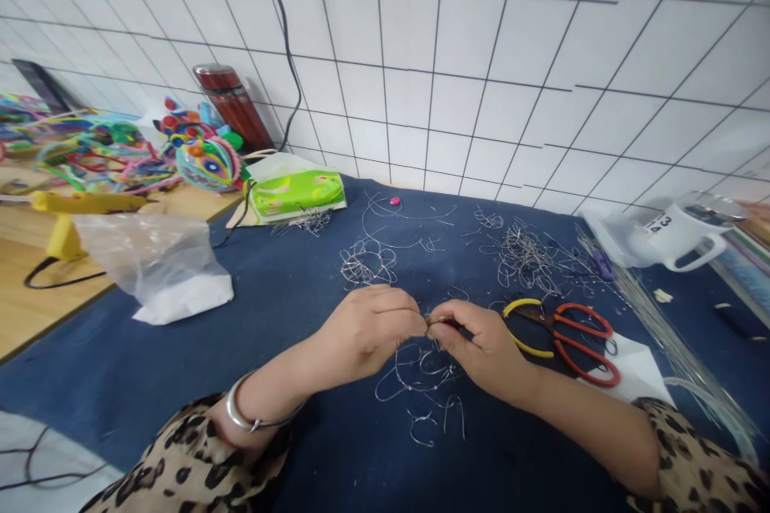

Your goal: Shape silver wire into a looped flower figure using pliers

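Observation:
My left hand (376, 333) and my right hand (484, 346) meet over the middle of the blue cloth, fingertips nearly touching. Both are closed in a pinch around something small with a metallic glint, too small to name. Just below my hands lie bent wire pieces (416, 387) with tiny pink beads. Above my left hand sits a tangle of beaded wire loops (368, 263). Right of my right hand rest red-handled scissors (586, 345) and a tool with yellow handles (532, 346), the two overlapping.
A heap of wire pieces (529, 258) lies at the back right, near long straight wires (679, 329) and a white mug (679, 232). To the left are a plastic bag of white material (180, 288), a green tissue pack (297, 191), a yellow glue gun (66, 220) and a red flask (232, 104).

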`<state>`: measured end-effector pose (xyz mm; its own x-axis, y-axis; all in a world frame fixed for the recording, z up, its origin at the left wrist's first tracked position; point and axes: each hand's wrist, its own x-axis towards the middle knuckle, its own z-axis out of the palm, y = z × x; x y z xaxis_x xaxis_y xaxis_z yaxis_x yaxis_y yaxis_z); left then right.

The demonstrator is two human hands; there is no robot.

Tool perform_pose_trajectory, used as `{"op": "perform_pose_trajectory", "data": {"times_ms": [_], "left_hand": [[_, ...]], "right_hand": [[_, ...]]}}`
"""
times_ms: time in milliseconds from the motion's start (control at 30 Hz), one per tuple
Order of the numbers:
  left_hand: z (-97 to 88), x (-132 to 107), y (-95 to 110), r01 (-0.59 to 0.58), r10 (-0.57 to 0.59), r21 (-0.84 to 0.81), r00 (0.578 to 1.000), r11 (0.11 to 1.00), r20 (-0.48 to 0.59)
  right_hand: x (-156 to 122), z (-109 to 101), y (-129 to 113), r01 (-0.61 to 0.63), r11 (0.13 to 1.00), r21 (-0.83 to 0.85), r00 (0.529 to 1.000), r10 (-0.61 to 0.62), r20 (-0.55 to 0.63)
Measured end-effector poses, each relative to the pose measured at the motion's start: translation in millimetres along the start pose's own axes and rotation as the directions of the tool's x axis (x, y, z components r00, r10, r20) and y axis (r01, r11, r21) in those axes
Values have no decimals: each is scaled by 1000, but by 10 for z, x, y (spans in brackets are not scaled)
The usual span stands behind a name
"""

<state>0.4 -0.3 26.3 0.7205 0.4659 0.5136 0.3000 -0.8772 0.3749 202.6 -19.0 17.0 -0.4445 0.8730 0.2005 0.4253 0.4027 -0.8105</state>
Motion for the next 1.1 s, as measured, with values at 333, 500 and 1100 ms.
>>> {"op": "perform_pose_trajectory", "data": {"times_ms": [333, 500, 1100], "left_hand": [[52, -24, -77, 229, -256, -317, 966, 920, -45], [101, -30, -82, 252, -294, -365, 954, 896, -61], [58, -13, -10, 52, -54, -22, 996, 998, -69]], "right_hand": [[8, -5, 100, -105, 972, 212, 994, 93, 66], [-11, -1, 114, -115, 969, 217, 993, 103, 65], [-22, 15, 64, 30, 999, 20, 1000, -30, 1]]}}
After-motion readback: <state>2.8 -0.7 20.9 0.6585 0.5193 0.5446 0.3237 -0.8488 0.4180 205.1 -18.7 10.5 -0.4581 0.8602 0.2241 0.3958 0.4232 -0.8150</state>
